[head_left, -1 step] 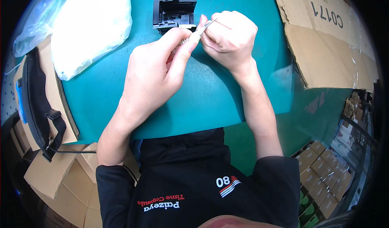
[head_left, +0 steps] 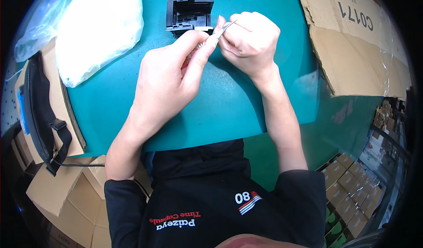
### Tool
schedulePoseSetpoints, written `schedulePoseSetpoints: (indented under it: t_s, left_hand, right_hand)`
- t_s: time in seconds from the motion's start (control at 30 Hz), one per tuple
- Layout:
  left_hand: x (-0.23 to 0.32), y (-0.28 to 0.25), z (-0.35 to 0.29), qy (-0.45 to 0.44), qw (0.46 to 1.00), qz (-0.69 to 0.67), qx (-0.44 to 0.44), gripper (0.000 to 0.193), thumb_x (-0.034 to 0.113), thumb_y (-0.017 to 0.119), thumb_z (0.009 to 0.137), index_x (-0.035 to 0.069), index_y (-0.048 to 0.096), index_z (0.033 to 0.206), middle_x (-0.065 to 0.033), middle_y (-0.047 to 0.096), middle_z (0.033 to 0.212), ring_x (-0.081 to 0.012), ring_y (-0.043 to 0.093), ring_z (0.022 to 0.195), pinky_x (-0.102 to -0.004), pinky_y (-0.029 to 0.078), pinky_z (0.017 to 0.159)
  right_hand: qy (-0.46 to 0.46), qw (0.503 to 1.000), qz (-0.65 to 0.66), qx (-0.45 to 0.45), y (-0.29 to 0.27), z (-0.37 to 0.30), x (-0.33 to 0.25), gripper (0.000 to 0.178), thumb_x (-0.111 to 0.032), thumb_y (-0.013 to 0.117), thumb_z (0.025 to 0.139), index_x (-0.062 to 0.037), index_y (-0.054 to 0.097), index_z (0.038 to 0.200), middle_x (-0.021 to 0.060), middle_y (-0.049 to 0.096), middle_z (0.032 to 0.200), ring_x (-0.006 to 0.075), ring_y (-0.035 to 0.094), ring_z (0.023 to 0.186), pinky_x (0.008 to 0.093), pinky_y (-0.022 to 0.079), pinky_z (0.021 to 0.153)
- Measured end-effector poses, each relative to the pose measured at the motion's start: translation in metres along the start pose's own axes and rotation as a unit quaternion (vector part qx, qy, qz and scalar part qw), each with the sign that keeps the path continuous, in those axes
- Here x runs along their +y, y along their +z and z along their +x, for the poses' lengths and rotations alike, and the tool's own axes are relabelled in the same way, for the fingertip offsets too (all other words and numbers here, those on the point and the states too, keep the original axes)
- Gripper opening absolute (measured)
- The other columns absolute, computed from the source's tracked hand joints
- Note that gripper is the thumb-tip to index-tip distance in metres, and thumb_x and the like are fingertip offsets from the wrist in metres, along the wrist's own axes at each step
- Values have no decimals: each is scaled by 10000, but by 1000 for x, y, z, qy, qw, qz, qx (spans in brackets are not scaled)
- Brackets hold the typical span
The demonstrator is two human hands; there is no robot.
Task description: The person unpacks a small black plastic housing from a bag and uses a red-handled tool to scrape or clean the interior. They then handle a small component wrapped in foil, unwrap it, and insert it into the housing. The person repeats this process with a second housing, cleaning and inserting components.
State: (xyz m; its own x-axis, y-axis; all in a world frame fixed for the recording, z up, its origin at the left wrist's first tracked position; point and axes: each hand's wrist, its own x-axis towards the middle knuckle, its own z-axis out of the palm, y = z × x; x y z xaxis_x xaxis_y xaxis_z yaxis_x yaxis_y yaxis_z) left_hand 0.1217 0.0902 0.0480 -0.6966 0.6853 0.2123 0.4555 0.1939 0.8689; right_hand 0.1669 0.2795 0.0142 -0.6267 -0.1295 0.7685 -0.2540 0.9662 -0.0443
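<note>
Teal tabletop (head_left: 220,111), thin pale strip (head_left: 226,27) stretched between both hands (head_left: 161,74) (head_left: 253,41)

The open housing (head_left: 190,15) sits on the surface (head_left: 211,111), just beyond the left hand (head_left: 169,67) and to the left of the right hand (head_left: 251,41). Between the hands, a thin piece (head_left: 213,40) reaches from the left fingertips across to the right hand. Farther left, a bag (head_left: 103,27) lies on the surface. Nearer the person along that left side is a cardboard panel (head_left: 74,124), with a strap (head_left: 39,102) on it; an open carton (head_left: 86,204) lies below. At the right, another carton (head_left: 352,56) overlaps the surface's edge. Stacked boxes (head_left: 352,179) stand lower, to the person's right.
</note>
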Motion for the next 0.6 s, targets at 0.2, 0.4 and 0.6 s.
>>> schedulePoseSetpoints:
  t_s: [0.2, 0.4, 0.6]
  left_hand:
    - [1, 0, 1, 20, 1000, 5, -6, 100, 73, 649, 980, 20, 681, 1057, -46, 509, 601, -108, 457, 506, -266, 354, 477]
    - [-1, 1, 0, 26, 1000, 6, 6, 106, 62, 648, 978, 18, 685, 1067, -22, 492, 596, -69, 422, 512, -242, 329, 477]
    - [5, -1, 0, 21, 1000, 17, -10, 91, 103, 659, 977, 40, 682, 1038, -113, 619, 660, -208, 606, 519, -304, 463, 509]
  right_hand:
    - [2, 1000, 10, -2, 1, -1, 0, 375, -130, 774, 765, -149, 462, 558, -19, 512, 570, 168, 510, 510, 314, 398, 481]
    - [0, 1000, 10, -2, 1, -1, 0, 398, -132, 779, 758, -153, 439, 551, -19, 493, 565, 168, 505, 510, 318, 390, 477]
    - [8, 1000, 7, -9, 1, -1, -1, 411, -130, 777, 761, -154, 426, 548, -24, 457, 557, 169, 478, 497, 319, 368, 468]
